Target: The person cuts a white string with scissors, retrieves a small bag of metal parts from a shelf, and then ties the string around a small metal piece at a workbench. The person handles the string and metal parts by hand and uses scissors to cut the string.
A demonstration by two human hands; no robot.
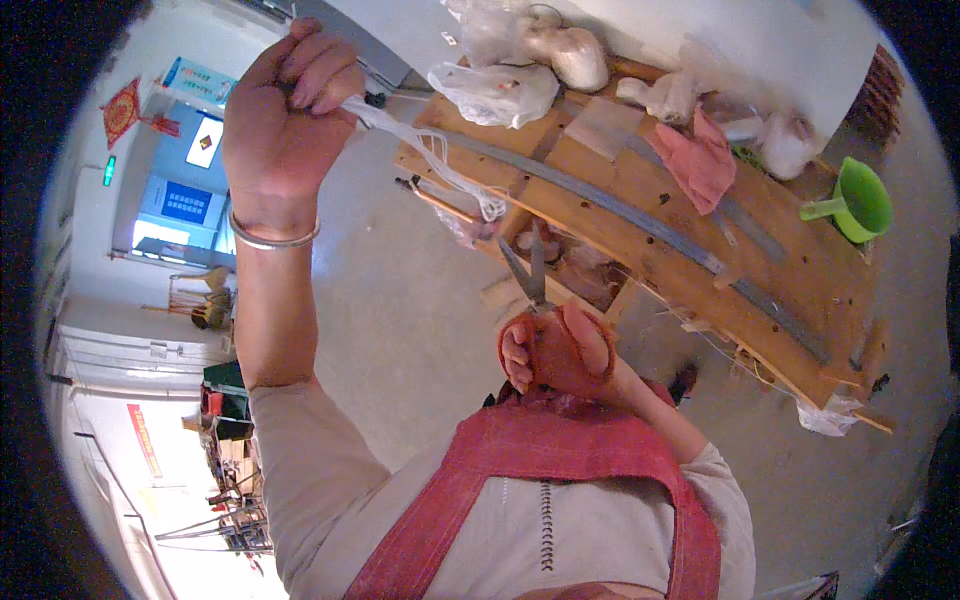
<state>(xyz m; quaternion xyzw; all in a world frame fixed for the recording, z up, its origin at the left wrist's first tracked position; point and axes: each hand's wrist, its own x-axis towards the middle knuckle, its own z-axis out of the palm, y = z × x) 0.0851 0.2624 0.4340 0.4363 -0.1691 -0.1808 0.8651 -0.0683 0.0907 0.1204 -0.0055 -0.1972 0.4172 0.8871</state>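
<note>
My left hand (285, 130) is raised at the upper left, its fingers closed round one end of a bundle of white strings (437, 155). From the fist the strings slant down to the right and end in a looped, tangled tail near the table's left edge. In front of my chest my right hand (570, 350) grips a pair of scissors (537, 270) by its reddish-orange handles. Its two metal blades are spread apart and point away from me, just below the tail of the strings and not visibly touching them.
A wooden table (610, 195) with long metal strips stretches to the right, with an open drawer (590, 270) beneath its near edge. On it lie white plastic bags (497, 92), a pink cloth (697, 160) and a green plastic scoop (862, 200). A wooden-handled tool (445, 203) juts from its left end.
</note>
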